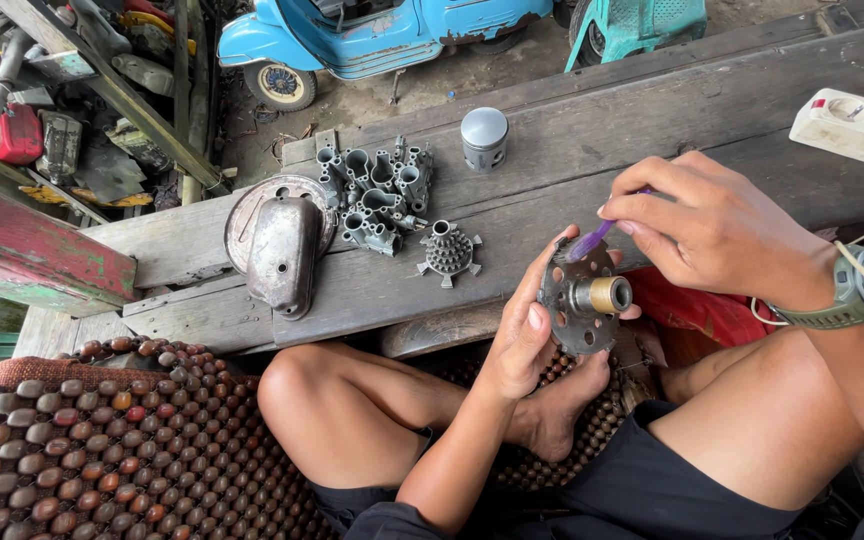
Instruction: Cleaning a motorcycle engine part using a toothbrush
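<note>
Knees and a bare foot (pixel 562 405) of the seated person fill the lower field, on a beaded mat (pixel 102 450). Left hand (pixel 524 330): fingers curled round the rim of a perforated metal disc (pixel 574 300), grasping it upright just above the foot; a brass-coloured hub (pixel 607 294) projects from the disc's centre toward 3 o'clock. Right hand (pixel 712 230): fingers pinched shut on a purple brush (pixel 592 238), whose tip meets the disc face at about 12 o'clock of the hub. A green watch (pixel 857 290) sits on that wrist.

Judged from the grip, the brushing goes best with the disc braced steady by the left hand and turned a little at a time, so that the bristles reach each hole and the seam round the hub; short strokes with light pressure should suit a brush this slender. Whether the bristles are wet cannot be told.

Outward: red cloth (pixel 697 310) lies at 3 o'clock of the disc, just beside it. On the plank bench (pixel 652 130), at 10 o'clock, rests a small toothed part (pixel 449 252); beyond it a cluster of grey castings (pixel 380 197), and at 11 o'clock a piston (pixel 484 137). Farther toward 9 o'clock lies a dull metal cover (pixel 280 252) on a round plate (pixel 248 205). A white socket strip (pixel 842 125) occupies 1 o'clock; a blue scooter (pixel 372 35) stands on the ground beyond the bench.
</note>
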